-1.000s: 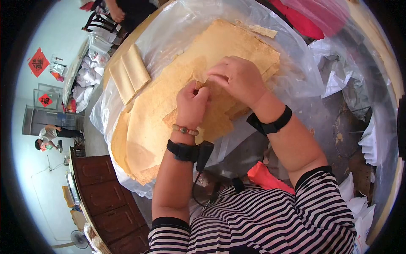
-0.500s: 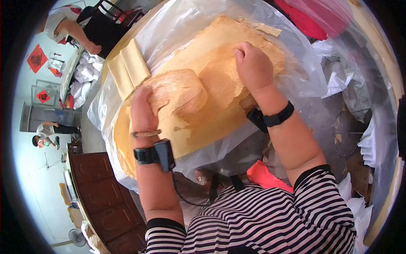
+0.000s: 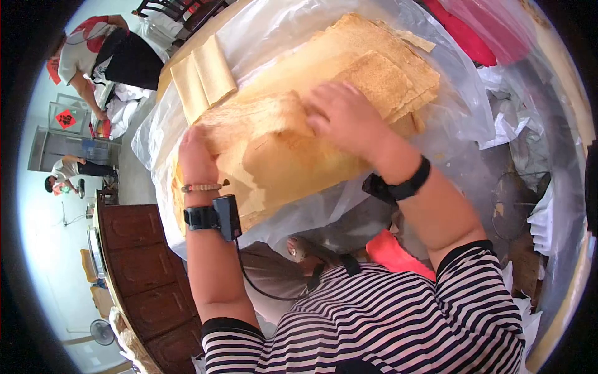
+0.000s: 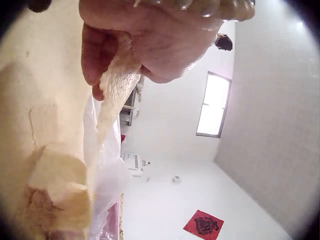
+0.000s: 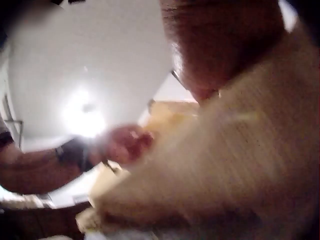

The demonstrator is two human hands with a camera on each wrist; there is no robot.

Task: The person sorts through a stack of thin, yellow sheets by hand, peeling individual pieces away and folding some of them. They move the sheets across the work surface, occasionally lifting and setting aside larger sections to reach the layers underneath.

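Observation:
A thin, streaky tan sheet (image 3: 261, 118) is raised above larger tan sheets (image 3: 280, 177) in the head view. My left hand (image 3: 198, 156) pinches its left end; the left wrist view shows the sheet (image 4: 117, 82) between the fingers and thumb of that hand (image 4: 145, 40). At the other end, my right hand (image 3: 349, 118) has bent fingers at the sheet's edge, blurred by motion. The right wrist view shows the sheet (image 5: 230, 150) against this hand (image 5: 220, 45), fingertips partly hidden. A smaller rough piece (image 3: 380, 78) lies beyond the right hand.
A folded tan stack (image 3: 202, 78) lies at the back left on clear plastic (image 3: 261, 31). Pink cloth (image 3: 398, 255) is near my lap. One person (image 3: 103, 53) leans at the upper left and another (image 3: 75, 171) stands farther off. A brown cabinet (image 3: 140, 262) is at left.
From pinching close together, my hands have moved apart, the left one to the left with the thin sheet. The right hand has since come from the upper right to the sheet's right end.

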